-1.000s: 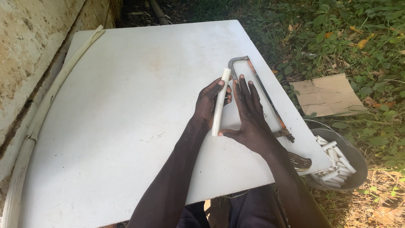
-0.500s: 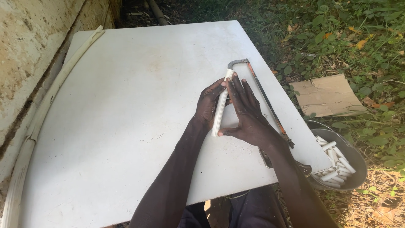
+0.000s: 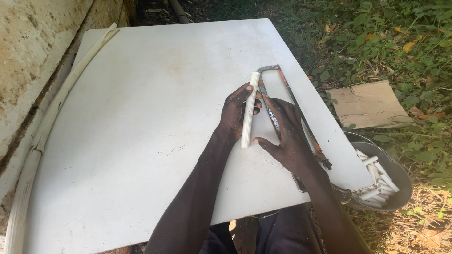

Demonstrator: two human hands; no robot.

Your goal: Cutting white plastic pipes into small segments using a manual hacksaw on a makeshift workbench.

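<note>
- White board (image 3: pixel 141 117) lying flat on the ground, beside a rough wall on the left.
- Long bent white strip (image 3: pixel 56 108) along the board's left edge.
- Hacksaw (image 3: pixel 292 113) resting near the board's right edge, partly hidden under the right hand.
- Round grey bowl (image 3: pixel 400 188) just off the board's near right corner, full of short white tube pieces (image 3: pixel 376 181).
- Flat brown cardboard (image 3: pixel 369 104) on the grass, past the right edge.
- White tube (image 3: pixel 249 109) lying on the board, just left of the hacksaw.
- Left hand (image 3: pixel 235 115) curled lightly against the tube's left side, fingers touching it.
- Right hand (image 3: pixel 287 136) spread open and flat, thumb touching the tube's near end, gripping nothing.
</note>
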